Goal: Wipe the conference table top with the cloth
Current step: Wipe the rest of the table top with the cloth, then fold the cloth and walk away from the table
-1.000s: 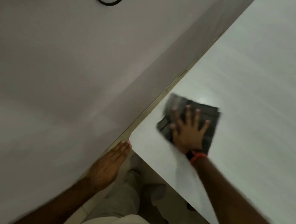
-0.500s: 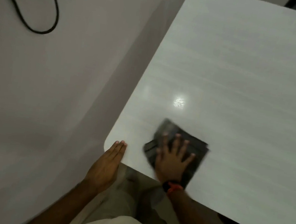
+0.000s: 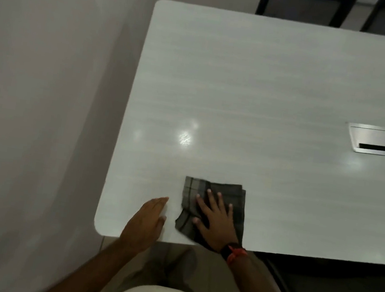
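A folded dark grey checked cloth (image 3: 194,191) lies on the white conference table top (image 3: 269,94), near its front edge and left corner. My right hand (image 3: 215,220) presses flat on the cloth with fingers spread; an orange-and-black band sits on that wrist. Just left of the cloth, my left hand (image 3: 147,221) rests flat on the table by the front edge, fingers straight and together, holding nothing.
A silver cable hatch (image 3: 381,144) is set into the table at the right. Dark chairs (image 3: 307,5) stand beyond the far edge. A pale wall (image 3: 43,98) runs close along the table's left side. My legs show below the front edge.
The view has swung so the table lies square ahead. My right hand has slid the cloth back toward the front edge. My left hand has moved from the corner onto the table top.
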